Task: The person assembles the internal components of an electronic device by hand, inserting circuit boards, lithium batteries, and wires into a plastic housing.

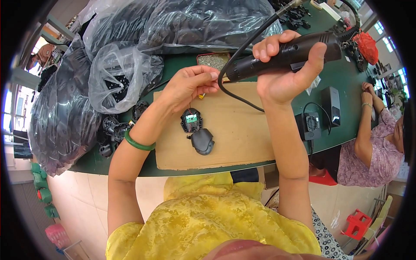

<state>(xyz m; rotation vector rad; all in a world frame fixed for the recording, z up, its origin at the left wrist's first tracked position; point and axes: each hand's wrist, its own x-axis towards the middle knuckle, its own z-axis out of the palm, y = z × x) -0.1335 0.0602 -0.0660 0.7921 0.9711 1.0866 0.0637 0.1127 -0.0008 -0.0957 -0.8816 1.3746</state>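
Note:
In my right hand (281, 84) lies a black electric screwdriver (307, 50), tilted sideways, its tip end pointing left. My fingers wrap round its body and the thumb is raised. My left hand (186, 86) is pinched at the screwdriver's tip; whatever it holds is too small to make out. Below it, on a brown cardboard sheet (242, 143), rests an opened black housing (190, 121) with a green circuit board inside. A rounded black cover (202, 141) lies against its near side, and thin wires run by them.
A small tray of screws (212, 60) stands beyond my left hand. Large clear bags (182, 26) of black parts fill the back and left. Loose black housings (113, 128) lie by my left forearm. A power box (311, 123) stands right. Another person (368, 151) sits at the far right.

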